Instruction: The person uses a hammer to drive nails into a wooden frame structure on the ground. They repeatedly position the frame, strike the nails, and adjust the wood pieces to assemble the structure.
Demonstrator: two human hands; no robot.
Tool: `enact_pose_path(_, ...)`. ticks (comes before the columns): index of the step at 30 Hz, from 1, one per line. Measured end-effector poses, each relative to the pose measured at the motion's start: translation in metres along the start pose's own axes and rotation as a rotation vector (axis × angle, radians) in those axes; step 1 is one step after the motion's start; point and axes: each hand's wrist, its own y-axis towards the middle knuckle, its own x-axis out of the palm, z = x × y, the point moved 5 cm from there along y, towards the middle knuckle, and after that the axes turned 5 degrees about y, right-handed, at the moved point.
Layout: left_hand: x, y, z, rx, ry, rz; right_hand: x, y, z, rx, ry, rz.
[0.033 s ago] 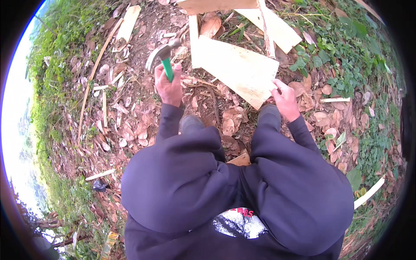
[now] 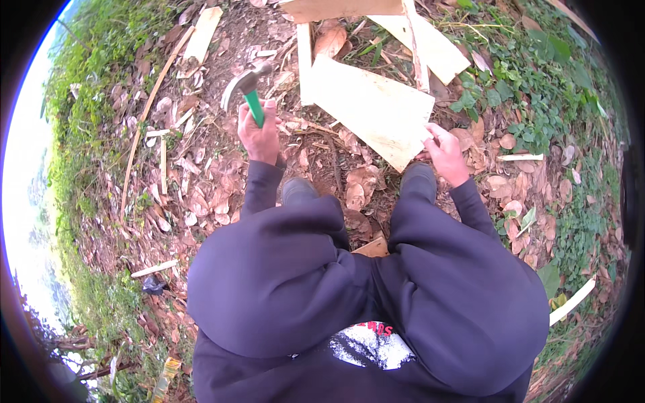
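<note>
My left hand (image 2: 261,136) is closed round the green handle of a claw hammer (image 2: 250,101), its metal head raised above the leaf-strewn ground. To the right lies a pale, flat wooden board (image 2: 373,107), slanting down toward my right foot. The fingers of my right hand (image 2: 445,153) pinch the board's near right edge; the fingertips are partly hidden. At the board's far left end, a narrow upright wooden piece (image 2: 304,64) touches or nearly touches it.
Another board (image 2: 346,8) crosses the top, with a pale plank (image 2: 437,50) beside it and a thin stick (image 2: 415,47) between. A loose plank (image 2: 201,33) and a long curved strip (image 2: 144,111) lie left. My shoes (image 2: 418,183) stand below the board; green plants (image 2: 537,107) grow right.
The hammer has tipped slightly to the left in my left hand. My right hand keeps its place at the board's edge.
</note>
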Motion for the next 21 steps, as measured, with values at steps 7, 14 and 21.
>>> enact_pose_path(7,-0.052,-0.004,-0.048,-0.308,-0.079,-0.074,-0.015,-0.009,-0.001,0.045,0.077,-0.123)
enact_pose_path(14,0.012,-0.007,0.067,0.272,0.097,-0.448,-0.005,-0.019,-0.106,-0.473,-0.662,-0.019)
enact_pose_path(21,0.084,-0.02,0.052,0.279,0.22,-0.759,0.007,0.014,-0.093,-0.461,-0.727,-0.026)
